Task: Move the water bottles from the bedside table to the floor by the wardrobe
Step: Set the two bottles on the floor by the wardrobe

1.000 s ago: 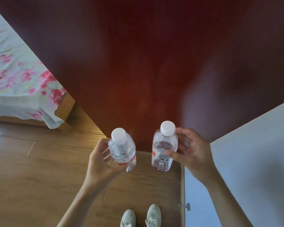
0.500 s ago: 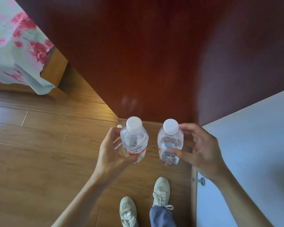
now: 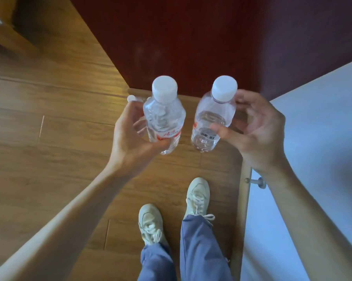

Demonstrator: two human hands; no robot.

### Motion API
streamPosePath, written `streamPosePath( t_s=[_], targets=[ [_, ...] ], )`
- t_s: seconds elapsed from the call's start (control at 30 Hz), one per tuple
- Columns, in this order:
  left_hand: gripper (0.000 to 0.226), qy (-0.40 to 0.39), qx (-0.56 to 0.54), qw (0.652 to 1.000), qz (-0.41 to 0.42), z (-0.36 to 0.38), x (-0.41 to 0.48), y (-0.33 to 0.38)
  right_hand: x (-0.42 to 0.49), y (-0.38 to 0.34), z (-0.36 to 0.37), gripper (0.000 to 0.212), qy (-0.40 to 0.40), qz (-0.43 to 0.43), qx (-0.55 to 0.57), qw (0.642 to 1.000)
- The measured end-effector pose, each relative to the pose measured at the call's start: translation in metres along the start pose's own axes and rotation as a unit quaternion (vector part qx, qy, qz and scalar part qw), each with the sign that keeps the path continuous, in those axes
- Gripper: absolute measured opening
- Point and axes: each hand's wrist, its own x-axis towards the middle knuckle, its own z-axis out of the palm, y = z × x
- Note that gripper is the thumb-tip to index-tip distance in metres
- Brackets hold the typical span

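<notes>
Two clear water bottles with white caps are held upright above the wooden floor. My left hand [image 3: 130, 134] grips the left bottle [image 3: 164, 116], which has a red and white label. My right hand [image 3: 256, 132] holds the right bottle [image 3: 213, 116] between thumb and fingers; a barcode shows on its label. Just ahead stands the dark red wardrobe [image 3: 191, 41], its base right behind the bottles. Behind my left hand, a third white cap [image 3: 132, 98] peeks out low by the wardrobe's corner.
A white cabinet [image 3: 323, 138] with a small knob [image 3: 256, 181] stands on the right. My two feet in pale sneakers [image 3: 197, 195] stand on the wooden floor [image 3: 49, 138]. A corner of the bed frame [image 3: 2, 33] shows at the top left.
The view has tilted down and closer to the wardrobe base; the bed has slid almost out of frame. Both hands still hold their bottles, now lower over the floor.
</notes>
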Motion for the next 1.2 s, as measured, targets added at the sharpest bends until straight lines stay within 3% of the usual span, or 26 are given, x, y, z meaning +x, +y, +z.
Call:
streamPosePath(
  t_s=[0.57,0.87,1.2],
  targets=[
    [0.06,0.05,0.016,0.999,-0.008,0.083,0.089,-0.19,0.049,0.184,0.033,0.057,0.023,-0.003,-0.02,1.0],
    [0.064,0.144,0.054,0.988,-0.022,0.13,0.129,-0.242,0.066,0.257,0.052,0.06,0.103,-0.017,-0.049,0.993],
    [0.068,0.184,0.076,0.98,-0.022,0.153,0.135,-0.291,0.074,0.314,0.075,0.06,0.115,-0.026,-0.066,0.991]
  ],
)
